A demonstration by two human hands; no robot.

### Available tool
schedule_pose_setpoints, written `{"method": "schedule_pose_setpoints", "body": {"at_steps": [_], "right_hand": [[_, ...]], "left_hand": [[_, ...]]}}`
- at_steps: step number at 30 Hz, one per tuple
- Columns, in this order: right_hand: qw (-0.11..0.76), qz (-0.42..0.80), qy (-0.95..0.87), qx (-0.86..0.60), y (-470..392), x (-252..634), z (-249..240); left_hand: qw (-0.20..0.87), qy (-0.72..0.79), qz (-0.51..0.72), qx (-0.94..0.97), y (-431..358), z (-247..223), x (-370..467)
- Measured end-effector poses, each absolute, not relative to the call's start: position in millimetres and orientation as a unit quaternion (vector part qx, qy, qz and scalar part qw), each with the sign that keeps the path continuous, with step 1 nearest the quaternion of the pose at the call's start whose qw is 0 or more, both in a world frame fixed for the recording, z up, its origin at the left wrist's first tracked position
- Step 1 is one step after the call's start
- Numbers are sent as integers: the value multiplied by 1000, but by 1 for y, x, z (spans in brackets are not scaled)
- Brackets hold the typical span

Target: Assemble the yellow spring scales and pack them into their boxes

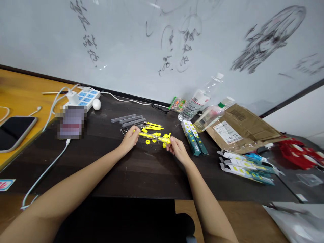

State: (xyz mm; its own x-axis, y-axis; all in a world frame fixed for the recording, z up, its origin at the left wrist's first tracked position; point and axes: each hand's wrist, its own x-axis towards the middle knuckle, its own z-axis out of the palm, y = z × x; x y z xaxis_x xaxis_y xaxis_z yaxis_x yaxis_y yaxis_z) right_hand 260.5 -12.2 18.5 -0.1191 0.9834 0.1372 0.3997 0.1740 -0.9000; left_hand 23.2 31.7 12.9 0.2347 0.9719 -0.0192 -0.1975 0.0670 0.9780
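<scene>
Between my two hands a slim clear tubular spring scale (154,136) with yellow parts lies almost level above the table. My left hand (130,137) pinches its yellow left end. At the other end, the fingers of my right hand (176,148) are closed around the yellow end piece. Just behind it are several thin yellow rods (154,126) and small round yellow caps (147,142). Loose clear tubes (131,119) lie side by side further left. Thin metal hooks (123,131) show beside my left hand, partly hidden by it.
Green-and-white boxes (193,138) lie right of my right hand, with opened boxes (246,167) further right. Behind stand a water bottle (196,103), another bottle (212,116) and a cardboard parcel (243,126). A power strip (87,98), cables and phone (16,132) are left.
</scene>
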Motion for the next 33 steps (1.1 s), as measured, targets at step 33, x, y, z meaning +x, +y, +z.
{"method": "schedule_pose_setpoints", "body": {"at_steps": [33], "right_hand": [[405, 372, -647, -529, -12, 259, 17]], "left_hand": [[611, 397, 478, 491, 32, 12, 23]]}}
